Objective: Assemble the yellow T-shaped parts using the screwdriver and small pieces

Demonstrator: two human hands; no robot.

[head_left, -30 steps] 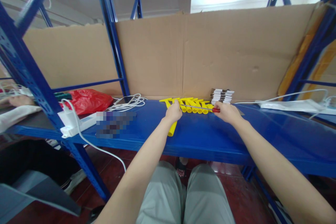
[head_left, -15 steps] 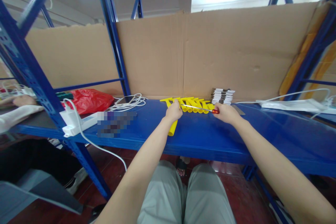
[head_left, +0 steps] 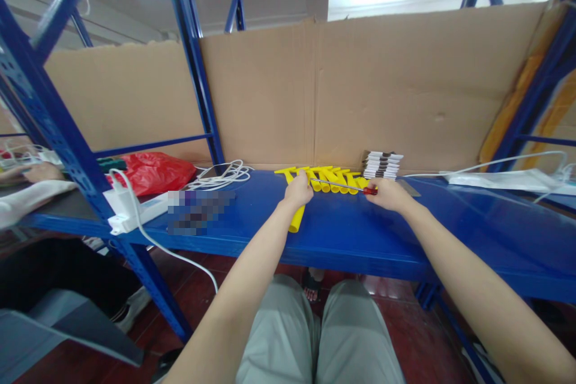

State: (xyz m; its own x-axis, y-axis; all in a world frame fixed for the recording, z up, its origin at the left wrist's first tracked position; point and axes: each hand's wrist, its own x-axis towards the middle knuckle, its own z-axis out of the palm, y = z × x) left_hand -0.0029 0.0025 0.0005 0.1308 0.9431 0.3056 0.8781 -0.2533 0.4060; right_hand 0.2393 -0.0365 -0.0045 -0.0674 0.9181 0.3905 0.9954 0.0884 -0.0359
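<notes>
My left hand (head_left: 297,190) is closed around a yellow T-shaped plastic part (head_left: 296,221) that lies on the blue shelf (head_left: 342,234), its lower end sticking out below my fist. My right hand (head_left: 387,194) grips a red-handled screwdriver (head_left: 369,190); its thin metal shaft runs left to the yellow part near my left hand. Behind both hands, a row of several more yellow T-shaped parts (head_left: 335,180) lies along the cardboard backing. A stack of small white and dark pieces (head_left: 381,165) stands right of that row.
A white power strip (head_left: 135,211) with a plug and cable sits at the shelf's left end, next to coiled white cable (head_left: 220,175) and a red plastic bag (head_left: 150,171). Another white strip (head_left: 495,180) lies far right. Another person's hand and sleeve (head_left: 27,189) rest at far left.
Almost nothing differs; the screwdriver shaft has tilted very slightly and both hands stay in the same place.
</notes>
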